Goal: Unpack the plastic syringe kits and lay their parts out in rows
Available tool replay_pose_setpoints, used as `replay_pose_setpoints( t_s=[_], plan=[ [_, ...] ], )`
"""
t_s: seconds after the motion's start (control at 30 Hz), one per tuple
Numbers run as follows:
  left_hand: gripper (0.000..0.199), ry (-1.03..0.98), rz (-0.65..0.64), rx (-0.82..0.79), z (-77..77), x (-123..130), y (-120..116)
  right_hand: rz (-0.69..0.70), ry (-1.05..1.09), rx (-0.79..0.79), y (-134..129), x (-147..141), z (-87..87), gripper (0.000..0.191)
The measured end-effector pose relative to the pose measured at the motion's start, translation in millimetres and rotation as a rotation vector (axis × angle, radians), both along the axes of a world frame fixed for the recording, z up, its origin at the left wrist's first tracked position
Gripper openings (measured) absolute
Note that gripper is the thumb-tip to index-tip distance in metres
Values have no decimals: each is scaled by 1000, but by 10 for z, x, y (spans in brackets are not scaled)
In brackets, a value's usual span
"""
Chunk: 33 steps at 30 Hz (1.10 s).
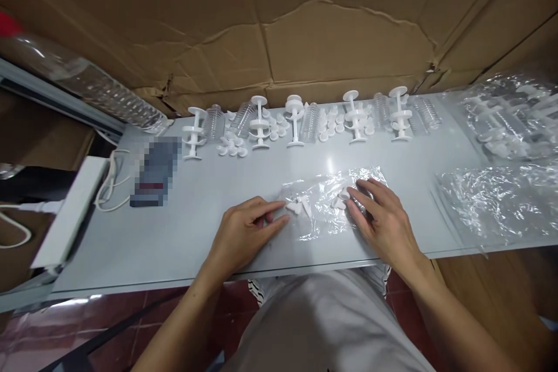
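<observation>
A clear plastic bag point(320, 221) lies flat on the table in front of me, with small white plastic pieces on or in it; I cannot tell which. My left hand point(247, 229) rests at the bag's left edge. Its thumb and index finger are apart and point at the left white pieces point(300, 207). Over the bag's right side is my right hand point(383, 218), fingers spread, the fingertips beside or touching the right white pieces point(340, 199). Neither hand visibly grips anything.
Along the back stand white plunger-like parts point(260, 122), clear ribbed tubes point(310, 123) and small white caps point(233, 146). Filled bags point(510, 119) and flat clear bags point(501, 203) lie right. Left are a blurred dark device point(154, 171), a power strip point(72, 212) and a bottle point(87, 84).
</observation>
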State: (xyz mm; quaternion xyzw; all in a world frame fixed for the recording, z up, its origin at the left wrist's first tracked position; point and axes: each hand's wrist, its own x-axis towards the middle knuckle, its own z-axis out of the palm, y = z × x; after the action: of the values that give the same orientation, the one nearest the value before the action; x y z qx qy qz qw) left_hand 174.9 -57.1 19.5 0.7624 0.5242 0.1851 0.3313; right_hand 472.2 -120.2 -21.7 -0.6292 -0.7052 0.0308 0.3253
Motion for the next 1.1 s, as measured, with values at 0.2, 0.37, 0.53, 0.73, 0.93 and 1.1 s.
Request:
replay_pose_setpoints(
  t_s=[0.2, 0.37, 0.53, 0.73, 0.93, 1.1],
  plan=[
    [32, 71, -44, 10, -55, 154, 23, -16, 4, 8, -12, -36, -23, 33],
    [24, 123, -76, 59, 65, 72, 23, -12, 1, 21, -8, -42, -18, 32],
    [19, 177, -37, 203, 338, -126, 15, -31, 42, 46, -31, -56, 105, 33],
    [19, 72, -198, 420, 643, 245, -133, 141, 311, 113, -89, -264, 532, 67],
    [31, -91, -305, 462, 582, 709, -276, 265, 540, -65, -80, -467, 729, 57],
    [34, -117, -119, 375, 577, 431, -214, 126, 542, -231, -54, -1, 1031, 41]
  ],
)
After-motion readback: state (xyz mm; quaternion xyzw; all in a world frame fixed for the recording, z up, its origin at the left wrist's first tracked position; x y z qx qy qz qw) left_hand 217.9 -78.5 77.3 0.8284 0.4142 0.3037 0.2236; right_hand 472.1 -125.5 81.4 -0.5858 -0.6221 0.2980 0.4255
